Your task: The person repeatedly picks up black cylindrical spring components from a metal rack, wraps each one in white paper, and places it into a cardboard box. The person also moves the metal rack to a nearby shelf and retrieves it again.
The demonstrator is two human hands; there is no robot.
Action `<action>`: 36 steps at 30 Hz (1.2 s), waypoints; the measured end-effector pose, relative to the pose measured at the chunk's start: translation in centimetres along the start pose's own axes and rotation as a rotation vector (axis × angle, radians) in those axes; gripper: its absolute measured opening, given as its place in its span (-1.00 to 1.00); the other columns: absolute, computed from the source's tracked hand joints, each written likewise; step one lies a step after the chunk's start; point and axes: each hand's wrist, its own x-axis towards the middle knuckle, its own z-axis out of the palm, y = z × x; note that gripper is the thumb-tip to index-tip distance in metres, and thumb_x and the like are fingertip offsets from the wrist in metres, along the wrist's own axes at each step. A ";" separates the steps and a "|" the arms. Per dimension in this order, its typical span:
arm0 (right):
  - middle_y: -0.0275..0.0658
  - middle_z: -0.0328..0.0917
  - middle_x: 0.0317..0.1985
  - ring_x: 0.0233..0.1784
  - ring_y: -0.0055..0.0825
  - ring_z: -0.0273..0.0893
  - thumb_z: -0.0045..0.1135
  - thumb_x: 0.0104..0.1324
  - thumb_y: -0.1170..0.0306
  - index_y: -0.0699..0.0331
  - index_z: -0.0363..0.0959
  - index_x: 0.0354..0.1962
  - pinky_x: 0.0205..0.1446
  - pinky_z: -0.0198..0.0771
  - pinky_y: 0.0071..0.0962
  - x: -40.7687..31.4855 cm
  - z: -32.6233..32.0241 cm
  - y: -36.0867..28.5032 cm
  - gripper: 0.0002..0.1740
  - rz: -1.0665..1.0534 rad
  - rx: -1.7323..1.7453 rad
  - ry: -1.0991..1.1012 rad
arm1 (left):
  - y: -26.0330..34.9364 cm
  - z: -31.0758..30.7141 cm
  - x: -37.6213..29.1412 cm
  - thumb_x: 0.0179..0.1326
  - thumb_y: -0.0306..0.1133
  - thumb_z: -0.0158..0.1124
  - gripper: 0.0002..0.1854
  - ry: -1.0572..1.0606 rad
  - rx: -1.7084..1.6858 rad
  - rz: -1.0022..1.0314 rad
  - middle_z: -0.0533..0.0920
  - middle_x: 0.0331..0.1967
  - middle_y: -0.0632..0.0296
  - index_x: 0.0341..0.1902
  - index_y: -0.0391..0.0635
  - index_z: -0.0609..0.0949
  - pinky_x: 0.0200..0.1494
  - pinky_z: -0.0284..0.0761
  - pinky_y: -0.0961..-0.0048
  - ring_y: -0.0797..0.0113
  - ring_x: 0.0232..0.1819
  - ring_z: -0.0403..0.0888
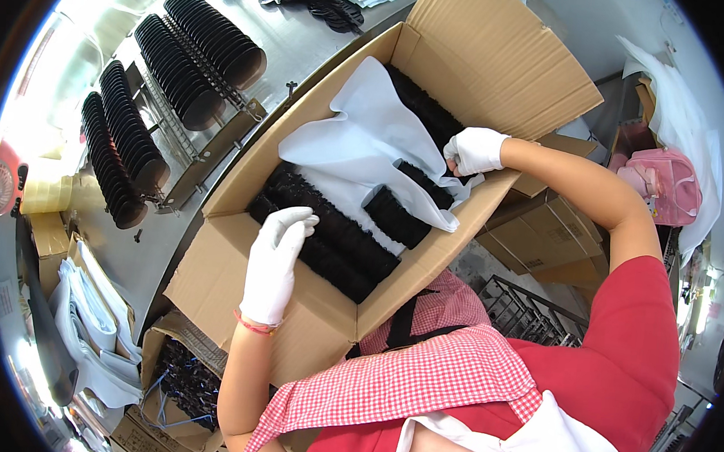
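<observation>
An open cardboard box (326, 320) lies before me with rows of stacked black pieces (331, 224) inside, their edges ragged. Across the middle of them spreads a crumpled white sheet (367, 125). Two short black stacks (397, 218) rest on its near right part. My left hand (280, 261), in a white glove, hovers over the near left rows, holding nothing, thumb apart from the fingers. At the box's right side is my gloved right hand (475, 151), fingers curled beside the far black row (426, 106) and the sheet's edge. Whether it grips anything is hidden.
On the metal table (218, 163) at left stand racks of black discs (189, 72). A carton of dark pieces (188, 376) and folded white sheets (89, 328) sit at lower left. To the right are strapped cartons (546, 232), a metal rack (532, 311) and a pink bag (668, 184).
</observation>
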 end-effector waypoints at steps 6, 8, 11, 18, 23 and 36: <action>-0.14 0.68 -0.46 -0.35 -0.10 0.66 0.26 0.04 0.30 0.09 0.67 -0.44 -0.26 0.54 -0.19 1.1 1.6 -0.3 -0.88 -0.129 -0.318 0.104 | -0.7 1.2 -0.4 0.46 -0.37 0.09 -0.71 -0.108 0.005 0.002 0.63 0.01 0.16 0.15 -0.23 0.54 0.25 0.40 0.41 0.38 0.10 0.54; -0.09 0.68 -0.44 -0.34 -0.07 0.67 0.22 0.05 0.32 0.13 0.68 -0.44 -0.23 0.55 -0.18 0.6 1.5 -0.4 -0.86 -0.174 -0.350 0.105 | -1.0 1.2 -0.7 0.46 -0.35 0.11 -0.70 -0.101 0.011 0.017 0.63 0.01 0.17 0.15 -0.22 0.54 0.26 0.39 0.43 0.39 0.13 0.54; -0.02 0.67 -0.43 -0.31 -0.04 0.67 0.19 0.03 0.36 0.20 0.69 -0.42 -0.20 0.56 -0.16 0.1 -0.3 -1.9 -0.82 -0.113 -0.451 0.022 | -1.3 0.9 -2.0 0.45 -0.37 0.10 -0.72 -0.051 -0.015 0.047 0.63 0.01 0.19 0.14 -0.22 0.54 0.24 0.39 0.46 0.41 0.11 0.55; -0.17 0.67 -0.34 -0.24 -0.33 0.62 0.20 0.20 0.16 0.34 0.66 -0.29 -0.06 0.50 -0.38 -0.1 -13.0 -19.1 -0.63 -0.646 0.230 -0.002 | -1.4 -1.0 -2.4 0.41 -0.39 0.12 -0.75 0.134 0.171 0.201 0.64 0.00 0.12 0.07 -0.24 0.57 0.16 0.46 0.40 0.33 0.07 0.59; -0.15 0.65 -0.10 -0.03 -0.34 0.60 0.33 0.19 0.11 0.34 0.50 0.15 0.10 0.47 -0.41 -0.4 -16.3 -27.7 -0.34 -0.892 0.321 0.242 | -0.4 -0.9 1.4 0.11 -0.38 0.34 -0.52 0.401 0.754 0.558 0.58 0.04 -0.03 0.13 -0.21 0.51 0.21 0.42 0.10 -0.07 0.14 0.52; -0.33 0.50 0.04 0.08 -0.59 0.43 0.47 0.00 0.44 0.24 0.27 0.34 0.26 0.35 -0.53 17.3 -16.0 -18.1 -0.08 -0.685 0.873 0.330 | 1.9 -3.9 9.0 -0.09 -0.36 0.41 -0.65 0.821 0.984 0.700 0.56 -0.16 0.06 -0.18 -0.18 0.58 0.03 0.48 0.18 0.02 -0.07 0.54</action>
